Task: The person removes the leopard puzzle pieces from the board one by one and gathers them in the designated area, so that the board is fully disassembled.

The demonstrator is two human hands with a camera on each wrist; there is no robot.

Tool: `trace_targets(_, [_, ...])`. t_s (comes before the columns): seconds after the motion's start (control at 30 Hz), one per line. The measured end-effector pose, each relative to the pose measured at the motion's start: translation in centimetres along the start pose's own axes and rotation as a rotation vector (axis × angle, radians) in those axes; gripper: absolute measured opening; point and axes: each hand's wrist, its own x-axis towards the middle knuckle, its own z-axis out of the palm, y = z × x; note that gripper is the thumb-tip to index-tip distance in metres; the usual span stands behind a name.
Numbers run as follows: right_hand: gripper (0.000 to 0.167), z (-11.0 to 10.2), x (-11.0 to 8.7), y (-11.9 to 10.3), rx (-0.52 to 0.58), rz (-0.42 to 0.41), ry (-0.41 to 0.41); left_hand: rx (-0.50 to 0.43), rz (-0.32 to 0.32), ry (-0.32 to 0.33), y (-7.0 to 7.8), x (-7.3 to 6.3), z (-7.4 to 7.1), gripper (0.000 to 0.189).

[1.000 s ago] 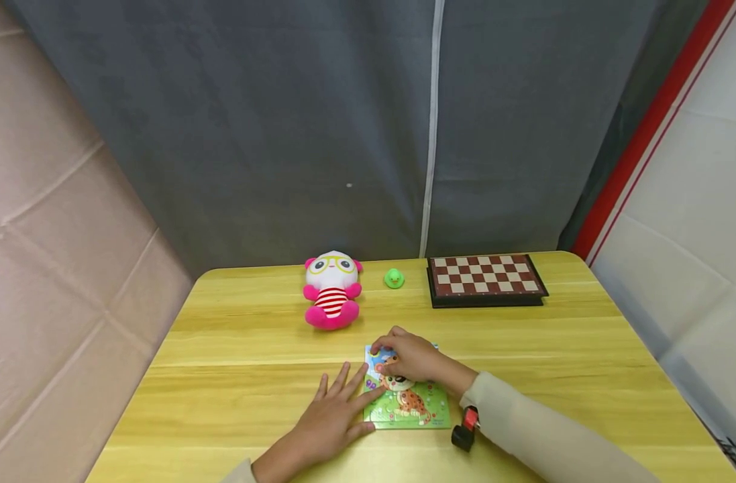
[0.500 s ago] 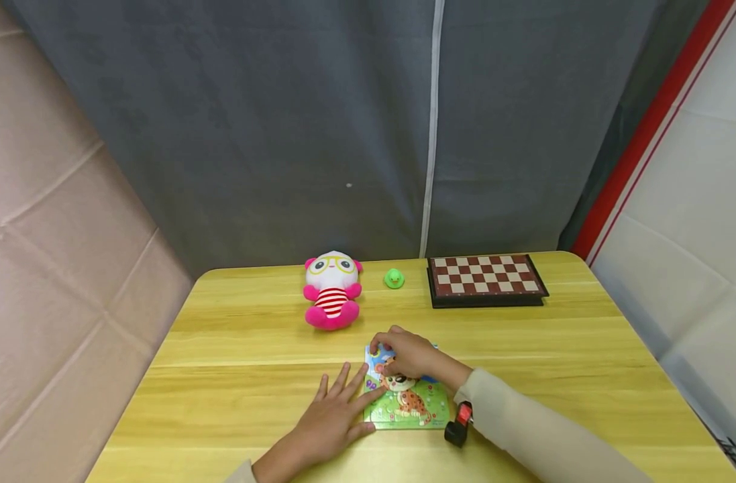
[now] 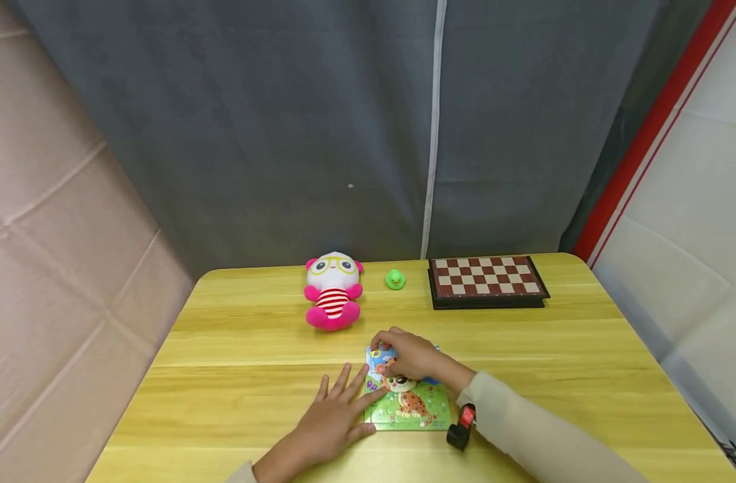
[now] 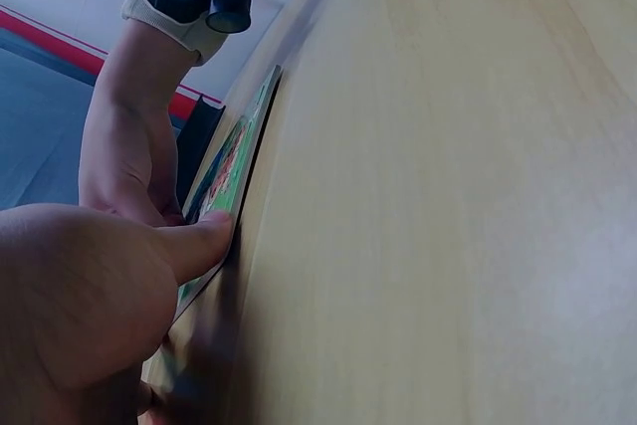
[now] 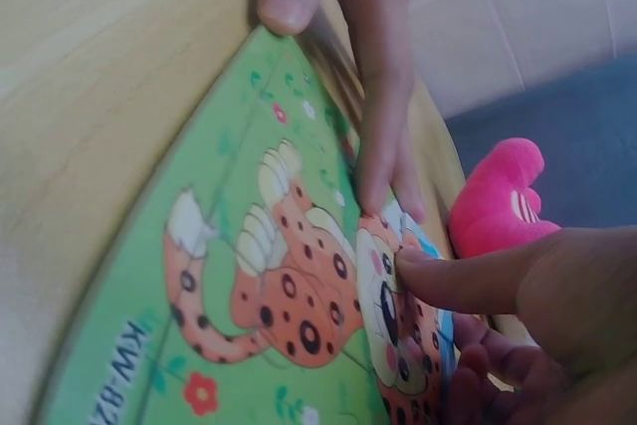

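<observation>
A flat jigsaw puzzle (image 3: 437,406) with a cartoon spotted leopard on green grass lies on the wooden table. My left hand (image 3: 331,419) rests with fingers spread at its left side. Its thumb touches the puzzle's near edge in the left wrist view. My right hand (image 3: 410,355) is bent over the upper left part, pinching a puzzle piece there between thumb and fingers. In the right wrist view, the right thumb (image 5: 458,281) presses on the leopard's face, while the other fingers curl at the far side. The piece's outline is mostly hidden by the hand.
Behind the puzzle sit a pink and white plush toy (image 3: 333,292) and a small green duck (image 3: 394,279). A folded checkered board (image 3: 488,278) lies at the back right. A dark grey curtain (image 3: 283,134) hangs behind the table.
The right wrist has shifted slightly left while its fingers stay at the puzzle's upper left. The left hand has stayed in place.
</observation>
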Motion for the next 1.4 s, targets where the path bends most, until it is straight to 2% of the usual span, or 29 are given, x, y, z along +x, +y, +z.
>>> trace_targets(0.27, [0.045, -0.6, 0.2, 1.2, 0.129, -0.033, -0.038, 0.011, 0.000, 0.004, 0.0, 0.0, 0.1, 0.061])
trace_targets(0.57, [0.042, -0.7, 0.0, 1.1, 0.167, -0.030, -0.015, 0.010, 0.005, 0.008, 0.0, 0.0, 0.2, 0.062])
trace_targets(0.8, [0.035, -1.0, 0.1, 1.4, 0.272, -0.062, -0.028, 0.008, 0.002, 0.005, 0.0, 0.0, 0.1, 0.062])
trace_targets(1.13, [0.023, -0.2, 0.3, 1.5, 0.320, -0.021, 0.037, 0.002, 0.005, 0.006, 0.0, -0.1, 0.2, 0.061])
trace_targets(1.4, [0.019, 0.5, 0.3, 1.1, 0.292, 0.028, 0.112, 0.013, 0.006, 0.000, 0.1, -0.1, 0.0, 0.061])
